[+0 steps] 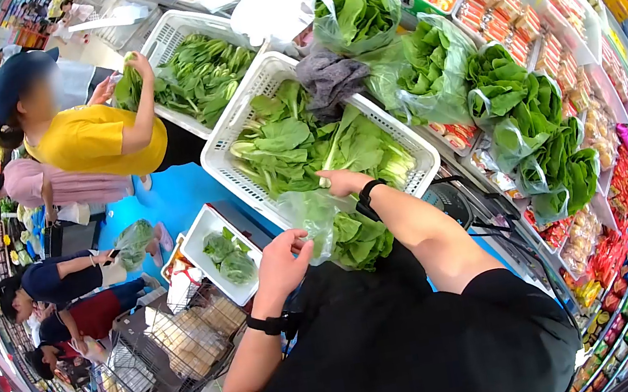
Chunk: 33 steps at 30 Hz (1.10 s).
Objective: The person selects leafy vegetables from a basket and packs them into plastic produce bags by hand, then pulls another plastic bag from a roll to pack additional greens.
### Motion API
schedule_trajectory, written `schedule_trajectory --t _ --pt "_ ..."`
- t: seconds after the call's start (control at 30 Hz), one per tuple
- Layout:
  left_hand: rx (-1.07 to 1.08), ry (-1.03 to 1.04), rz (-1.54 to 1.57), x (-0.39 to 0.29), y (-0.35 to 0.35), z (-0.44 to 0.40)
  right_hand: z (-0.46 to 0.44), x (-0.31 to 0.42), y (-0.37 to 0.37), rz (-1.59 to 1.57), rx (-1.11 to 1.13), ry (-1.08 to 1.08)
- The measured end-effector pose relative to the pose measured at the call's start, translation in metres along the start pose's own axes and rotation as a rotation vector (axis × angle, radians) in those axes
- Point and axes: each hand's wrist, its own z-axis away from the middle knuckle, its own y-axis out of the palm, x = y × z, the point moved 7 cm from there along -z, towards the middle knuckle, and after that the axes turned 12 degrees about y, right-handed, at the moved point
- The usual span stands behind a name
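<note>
Plastic bag (307, 215), clear and crumpled: lies at the near rim of the white basket (429, 169), directly in front of my torso. A leafy bunch (359, 240) sits against its right side, just outside that rim; whether it is wholly inside the film, cannot tell.

Relation of note: the bag lies between my two hands. From my left hand (283, 262) it is immediately to the right and slightly forward; from my right hand (345, 183) it is to the left and nearer my body. Left is the nearer grip, its fingertips at the edge of the film.

Axis: film and bunch together run obliquely, the film end forward and to the left, the leafy end back toward my body and to the right. The left grip is therefore beside the film end, not the leaves.

Grip state, left: fingers curled, thumb close to them, a narrow posture; contact with the film not resolved. Grip state, right: index finger extended over the near part of the basket, fingertips by a pale stem of the loose greens (281, 142); whether the stem is pinched, cannot tell.

Surroundings: grey cloth (330, 82) over the basket's far rim; bagged greens (431, 62) beyond it, to the right.
</note>
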Motion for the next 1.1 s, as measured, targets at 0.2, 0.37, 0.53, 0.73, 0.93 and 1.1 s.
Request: schedule_trajectory --t 0.2,0.37,0.53,0.73,0.93,1.1 --pt "0.0 0.051 0.026 0.009 -0.011 0.001 0.065 0.016 -0.034 -0.2 -0.232 -0.009" --pt "0.08 0.125 0.054 0.012 -0.022 -0.015 0.167 0.02 -0.058 -0.423 -0.461 0.065" --pt "0.206 0.203 0.156 0.013 -0.018 -0.036 0.248 0.035 -0.064 -0.552 -0.8 -0.043" --pt "0.55 0.248 0.285 -0.006 0.004 -0.046 0.318 0.091 -0.045 -0.848 -0.977 -0.101" --pt "0.593 0.432 1.107 -0.025 0.026 -0.047 0.305 0.143 -0.007 -1.574 -0.67 -0.514" --pt "0.519 0.295 1.033 -0.021 0.014 -0.045 0.301 0.158 0.007 -1.466 -0.685 -0.372"
